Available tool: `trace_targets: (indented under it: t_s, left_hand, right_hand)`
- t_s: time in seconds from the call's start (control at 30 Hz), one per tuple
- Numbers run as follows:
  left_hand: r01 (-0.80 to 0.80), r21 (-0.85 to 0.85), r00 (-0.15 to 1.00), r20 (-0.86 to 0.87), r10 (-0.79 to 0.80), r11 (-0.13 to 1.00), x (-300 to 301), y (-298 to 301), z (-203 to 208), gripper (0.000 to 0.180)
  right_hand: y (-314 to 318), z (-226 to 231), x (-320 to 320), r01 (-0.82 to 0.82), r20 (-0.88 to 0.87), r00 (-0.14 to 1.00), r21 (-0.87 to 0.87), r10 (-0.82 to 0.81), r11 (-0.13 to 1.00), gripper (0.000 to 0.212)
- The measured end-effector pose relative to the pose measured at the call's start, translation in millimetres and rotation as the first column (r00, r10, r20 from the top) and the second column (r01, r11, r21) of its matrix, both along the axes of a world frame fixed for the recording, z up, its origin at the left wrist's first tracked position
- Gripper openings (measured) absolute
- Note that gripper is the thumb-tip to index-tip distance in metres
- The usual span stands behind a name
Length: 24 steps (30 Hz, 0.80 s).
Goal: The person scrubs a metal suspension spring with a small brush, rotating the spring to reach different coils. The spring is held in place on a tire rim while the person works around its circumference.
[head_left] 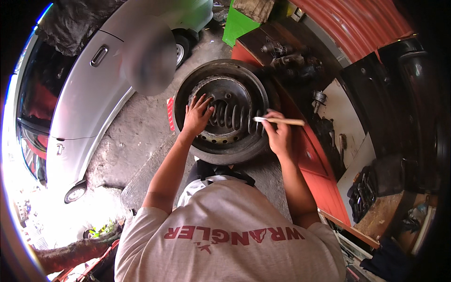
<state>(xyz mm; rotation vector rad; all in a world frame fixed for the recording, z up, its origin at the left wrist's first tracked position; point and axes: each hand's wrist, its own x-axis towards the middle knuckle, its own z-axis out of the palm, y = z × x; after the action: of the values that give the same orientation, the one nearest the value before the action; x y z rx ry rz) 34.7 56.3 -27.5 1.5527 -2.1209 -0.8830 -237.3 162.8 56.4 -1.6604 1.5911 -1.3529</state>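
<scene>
silver car point(89, 94) at far left, on the concrete floor point(124, 134). tyred steel wheel point(230, 152) lies flat right of it, black coil spring point(228, 116) on its side across the middle, right end reaching toward the wheel's right edge. left hand point(197, 117) at the spring's left end, fingers spread apart, palm down, touching. right hand point(280, 136) by the wheel's right edge, fingers clamped on a pale-tipped wooden-handled tool point(287, 121), tip at the spring's right end. far right, red-sided counter point(324, 181), greasy metal parts point(289, 58) near its far end.
</scene>
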Motion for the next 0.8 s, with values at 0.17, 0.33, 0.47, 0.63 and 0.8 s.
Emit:
trace_targets:
  t_s: [0.17, 0.33, 0.47, 0.63, 0.8]
  left_hand:
    - [0.018, -0.014, 0.998, 0.056, -0.018, 1.000, -1.0, 0.5, 4.8, 0.055]
    - [0.090, -0.093, 0.992, 0.096, -0.081, 0.992, 2.0, -8.0, 2.4, 0.056]
    - [0.176, -0.130, 0.978, -0.090, -0.188, 0.976, 5.0, -20.5, -3.9, 0.058]
    - [0.274, -0.048, 0.875, -0.401, -0.269, 0.961, 7.5, -40.1, -10.2, 0.061]
    - [0.315, -0.009, 0.878, -0.377, -0.295, 0.949, 8.4, -41.9, -19.7, 0.064]
  right_hand:
    - [-51.6, 15.6, 9.3, -0.173, -0.166, 0.967, 0.119, 0.192, 0.978, 0.014]
    - [-67.1, 22.8, 14.1, -0.272, -0.166, 0.907, 0.467, 0.386, 0.841, 0.020]
    - [-72.9, 28.3, 26.0, -0.126, -0.396, 0.868, 0.407, 0.299, 0.905, 0.020]
    - [-74.6, 31.3, 32.8, -0.099, -0.439, 0.832, 0.483, 0.338, 0.870, 0.017]
    - [-84.4, 43.3, 39.4, -0.085, -0.471, 0.793, 0.542, 0.387, 0.836, 0.021]
